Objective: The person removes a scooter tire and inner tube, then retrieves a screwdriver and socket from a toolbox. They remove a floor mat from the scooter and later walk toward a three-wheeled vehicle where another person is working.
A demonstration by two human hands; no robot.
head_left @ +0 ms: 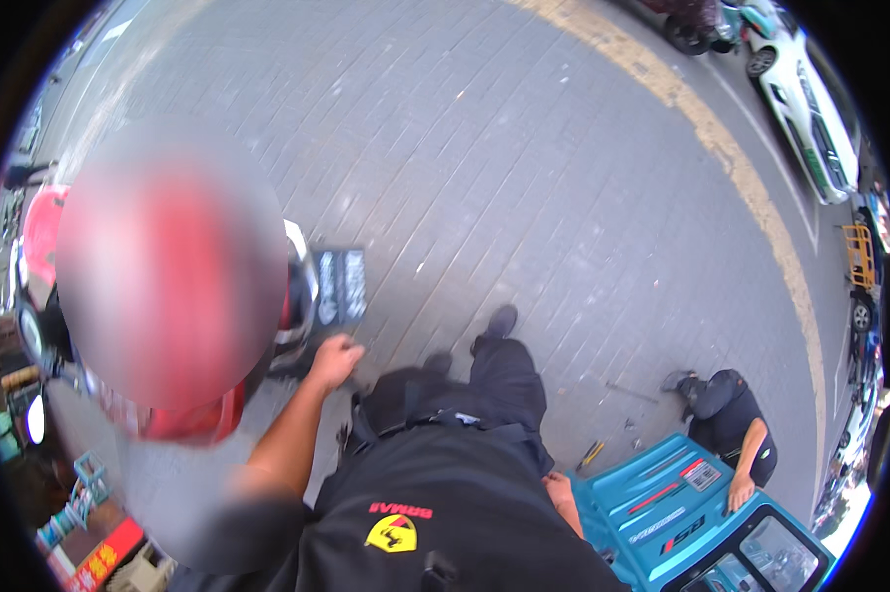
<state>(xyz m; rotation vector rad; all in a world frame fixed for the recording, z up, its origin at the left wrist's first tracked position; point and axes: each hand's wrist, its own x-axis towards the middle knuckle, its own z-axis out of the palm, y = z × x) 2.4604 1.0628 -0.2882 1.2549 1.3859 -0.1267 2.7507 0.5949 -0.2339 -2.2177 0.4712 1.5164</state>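
My left hand [336, 360] reaches out to the left of my body with its fingers curled closed; whatever is in them, if anything, is too small to make out. Just beyond it lies a dark flat panel with white markings [340, 286], beside a red vehicle [183, 419] that is mostly blurred. Low at my right side hangs my right hand [561, 491], partly covered by my torso, its fingers not clearly visible. Close to that hand stands a teal vehicle body [642, 493] with a windowed front.
A crouching person in dark clothes [736, 419] rests a hand on the teal vehicle. A yellow-handled tool [591, 454] and a thin rod [632, 392] lie on the grey paving [445, 178]. A white car [810, 109] stands at the far right. Boxes and clutter [95, 533] fill the lower left.
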